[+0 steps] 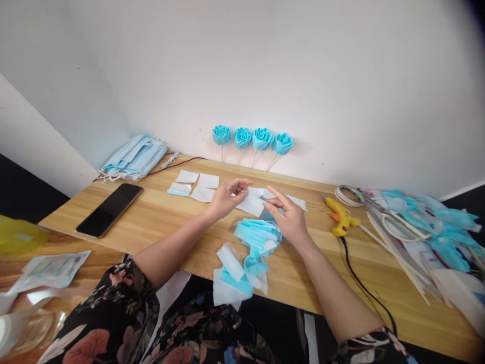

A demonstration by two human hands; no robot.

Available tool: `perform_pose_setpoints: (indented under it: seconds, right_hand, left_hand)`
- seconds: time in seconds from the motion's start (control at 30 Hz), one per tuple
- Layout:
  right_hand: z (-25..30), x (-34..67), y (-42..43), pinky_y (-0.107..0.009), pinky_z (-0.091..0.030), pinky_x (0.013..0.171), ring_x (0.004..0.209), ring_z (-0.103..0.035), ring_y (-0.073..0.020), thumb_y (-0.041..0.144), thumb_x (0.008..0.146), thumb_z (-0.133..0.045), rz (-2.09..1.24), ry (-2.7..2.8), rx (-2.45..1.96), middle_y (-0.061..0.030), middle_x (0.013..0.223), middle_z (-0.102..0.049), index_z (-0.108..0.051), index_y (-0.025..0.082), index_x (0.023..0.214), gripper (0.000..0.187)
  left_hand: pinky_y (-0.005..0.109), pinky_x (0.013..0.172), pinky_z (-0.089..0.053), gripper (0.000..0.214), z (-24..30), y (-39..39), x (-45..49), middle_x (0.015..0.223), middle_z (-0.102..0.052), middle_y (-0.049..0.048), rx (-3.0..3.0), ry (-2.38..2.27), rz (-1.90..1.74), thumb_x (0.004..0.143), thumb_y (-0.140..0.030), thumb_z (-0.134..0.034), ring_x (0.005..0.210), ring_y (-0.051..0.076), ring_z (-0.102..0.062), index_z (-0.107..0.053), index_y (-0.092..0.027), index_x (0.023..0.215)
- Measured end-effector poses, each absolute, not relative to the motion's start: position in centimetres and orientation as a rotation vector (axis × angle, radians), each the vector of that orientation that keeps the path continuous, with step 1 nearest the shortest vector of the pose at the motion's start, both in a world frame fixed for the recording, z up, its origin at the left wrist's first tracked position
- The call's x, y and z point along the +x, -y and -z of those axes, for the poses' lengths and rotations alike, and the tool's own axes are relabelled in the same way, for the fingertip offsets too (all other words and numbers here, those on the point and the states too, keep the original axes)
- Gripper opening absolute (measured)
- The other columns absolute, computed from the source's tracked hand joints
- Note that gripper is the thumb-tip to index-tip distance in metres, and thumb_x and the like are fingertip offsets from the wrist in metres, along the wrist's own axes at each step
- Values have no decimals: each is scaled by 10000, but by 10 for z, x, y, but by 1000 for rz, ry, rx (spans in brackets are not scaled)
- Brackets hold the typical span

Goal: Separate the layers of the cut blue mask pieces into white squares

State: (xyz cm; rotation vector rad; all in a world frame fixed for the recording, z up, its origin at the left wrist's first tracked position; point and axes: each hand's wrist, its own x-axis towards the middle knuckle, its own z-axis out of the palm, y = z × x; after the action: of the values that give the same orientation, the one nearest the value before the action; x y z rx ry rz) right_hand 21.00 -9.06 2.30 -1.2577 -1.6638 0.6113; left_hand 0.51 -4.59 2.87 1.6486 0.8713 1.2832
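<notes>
My left hand (228,198) hovers over the white fabric squares, its fingers loosely curved and a gap between thumb and index finger. Opposite it, my right hand (287,215) has index finger and thumb apart; I see nothing held in either. Between and behind the hands lie white squares (250,205), partly covered by the fingers. More white squares (204,194) are laid out to the left, one with a blue edge. Below my right hand is a pile of folded blue strips (257,232). Blue and white scraps (231,280) overlap the table's front edge.
Several blue fabric roses (242,137) on sticks lean against the wall. Face masks (134,155) and a phone (109,210) lie left. At right are a yellow glue gun (343,217) with a black cord, scissors (403,226), sticks and blue scraps (450,237).
</notes>
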Motion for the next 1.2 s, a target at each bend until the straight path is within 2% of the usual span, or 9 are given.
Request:
perform_pose_setpoints:
  seconds: [0.1,0.2,0.37,0.47,0.6,0.7,0.83,0.97,1.2]
  right_hand:
    - [-21,212,90,-371,-546,888,1009,-713,-218,393,900,-593,-634,1617,-1259,-63,1102,-762,-500,271,1432,553]
    - [-20,214,88,-373,-549,881,1016,-712,-217,421,925,-561,-660,1591,-1243,-81,1138,-751,-436,257,1476,589]
    - [-22,213,89,-382,-549,890,978,-713,-210,413,936,-536,-635,1656,-1227,-60,1062,-769,-496,247,1432,524]
    - [-22,213,89,-387,-548,888,970,-712,-210,406,935,-531,-618,1669,-1227,-56,1042,-772,-520,244,1411,503]
    - [-21,214,88,-365,-557,814,919,-719,-213,410,924,-537,-610,1658,-1242,-62,1003,-779,-559,239,1373,481]
    - [-20,215,87,-343,-556,764,908,-721,-216,413,922,-537,-606,1665,-1255,-67,989,-781,-585,227,1339,459]
    - [-18,214,86,-341,-561,784,891,-726,-209,416,918,-542,-624,1667,-1260,-61,977,-781,-614,221,1291,427]
    - [-14,214,85,-362,-568,815,880,-727,-204,427,917,-551,-662,1639,-1245,-63,976,-777,-624,215,1273,421]
    - [-15,218,83,-387,-567,845,880,-721,-202,450,905,-566,-666,1568,-1240,-70,963,-774,-641,198,1253,436]
  left_hand:
    - [213,659,-426,254,-32,35,-6,850,-644,28,1497,-957,-1388,760,-240,-632,736,111,-570,-659,-147,994]
    - [203,618,-407,282,-36,25,-17,863,-653,29,1389,-1041,-1425,724,-250,-651,722,111,-569,-655,-146,985]
    - [203,622,-408,333,-39,25,-22,818,-645,16,1357,-1064,-1327,673,-273,-699,716,107,-568,-673,-133,974]
    - [197,555,-369,343,-40,27,-21,783,-640,6,1350,-1106,-1234,656,-289,-709,619,83,-523,-677,-131,959]
    - [199,482,-328,287,-41,27,-25,659,-591,-29,1453,-1211,-1124,668,-271,-667,492,66,-439,-682,-145,925]
    - [208,466,-336,247,-36,26,-33,587,-560,-42,1619,-1311,-1031,688,-230,-613,455,84,-445,-691,-156,910]
    - [239,564,-401,239,-22,26,-44,634,-636,-3,1964,-1521,-970,731,-164,-548,566,142,-562,-717,-179,900]
    - [309,737,-462,270,-11,25,-48,836,-727,71,2292,-1574,-906,797,-135,-517,773,210,-638,-738,-186,944]
    - [450,921,-474,230,-10,26,-50,1122,-696,126,2693,-1433,-737,832,-141,-570,1039,284,-604,-728,-184,993]
